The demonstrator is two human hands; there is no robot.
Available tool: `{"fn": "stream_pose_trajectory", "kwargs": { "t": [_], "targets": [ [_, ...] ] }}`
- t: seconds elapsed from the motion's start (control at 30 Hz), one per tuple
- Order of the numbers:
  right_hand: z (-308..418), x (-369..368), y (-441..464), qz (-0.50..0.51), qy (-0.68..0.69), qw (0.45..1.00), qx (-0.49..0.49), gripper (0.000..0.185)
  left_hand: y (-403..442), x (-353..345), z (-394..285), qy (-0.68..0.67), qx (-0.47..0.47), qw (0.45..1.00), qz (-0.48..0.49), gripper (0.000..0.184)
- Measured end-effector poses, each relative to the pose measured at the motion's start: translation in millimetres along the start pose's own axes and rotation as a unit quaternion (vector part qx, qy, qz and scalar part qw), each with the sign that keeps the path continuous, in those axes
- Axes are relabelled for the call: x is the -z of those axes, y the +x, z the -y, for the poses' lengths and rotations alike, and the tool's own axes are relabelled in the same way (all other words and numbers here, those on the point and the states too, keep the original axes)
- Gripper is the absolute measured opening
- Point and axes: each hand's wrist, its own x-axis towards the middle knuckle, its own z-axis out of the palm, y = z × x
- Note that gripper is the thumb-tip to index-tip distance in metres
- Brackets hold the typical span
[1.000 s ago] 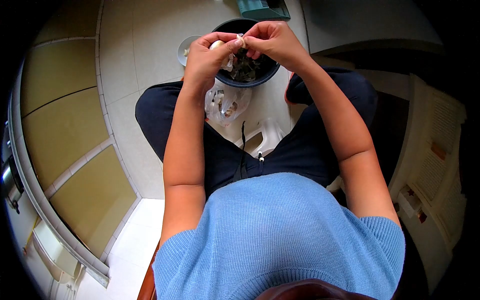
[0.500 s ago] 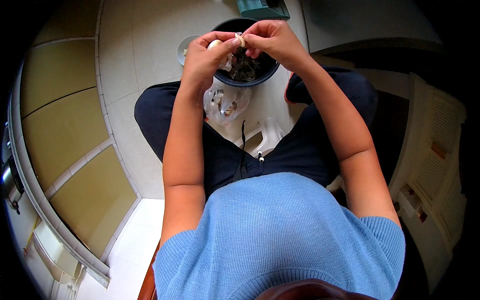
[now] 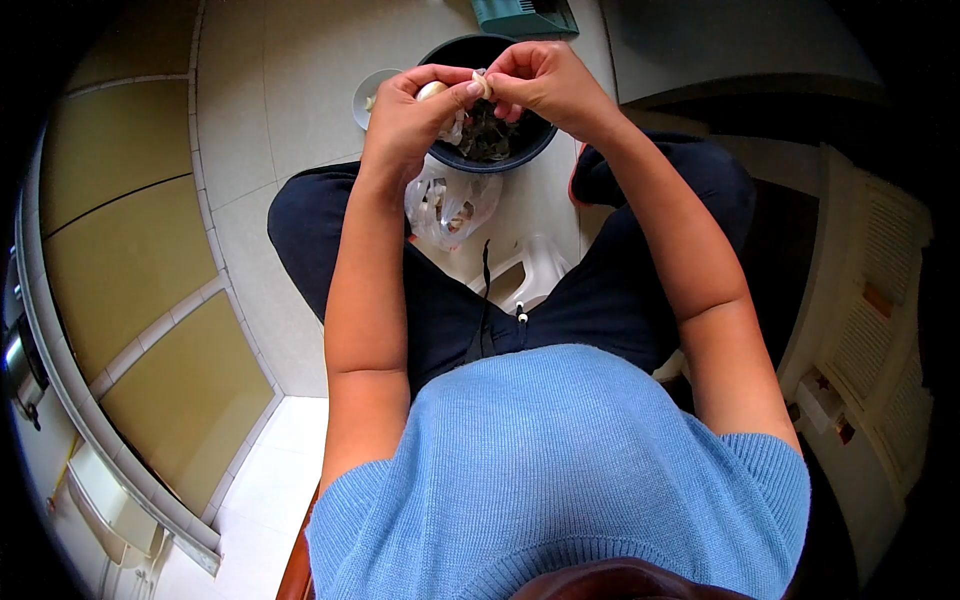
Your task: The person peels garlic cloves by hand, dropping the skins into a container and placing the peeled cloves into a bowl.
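Observation:
Over a dark round bin [image 3: 510, 163], my left hand [image 3: 398, 125] is closed, with a white garlic bulb [image 3: 432, 91] tucked in its palm. A pale garlic clove [image 3: 483, 86] is pinched between its thumb and forefinger. My right hand [image 3: 560, 88] is closed as well, its thumb and fingertips pressed on the clove from the other side. Dry, dark scraps and papery skins [image 3: 487, 137] lie inside the bin. A white plate [image 3: 360, 98] with a small pale piece on it is partly hidden behind my left hand.
A clear plastic bag [image 3: 452, 208] with garlic inside sits between my knees, just below the bin. Behind it is a white plastic stool [image 3: 543, 268]. A teal dustpan [image 3: 527, 18] lies beyond the bin. Yellow-brown cabinet doors [image 3: 130, 240] line the left side.
Both hands keep nearly the same place above the bin. The clove has turned slightly between the fingertips.

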Motion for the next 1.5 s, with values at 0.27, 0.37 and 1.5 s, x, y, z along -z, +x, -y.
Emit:
{"fn": "stream_pose_trajectory", "kwargs": {
  "t": [0.27,0.37,1.5],
  "targets": [
    [1.3,-1.7,-0.1,-0.009,0.065,0.998,0.025,0.019,-0.3,-0.4,-1.3,-0.013,-0.006,1.000,-0.026,0.022],
    [-0.1,-0.5,0.8,-0.001,0.040,0.999,0.020,0.017,-1.0,-1.8,-1.7,-0.012,-0.006,1.000,-0.025,0.022],
    [3.5,-2.7,-2.8,-0.038,-0.083,0.992,0.087,0.012,-1.2,-2.5,-5.6,-0.042,-0.014,0.999,-0.016,0.021]
  ]
}}
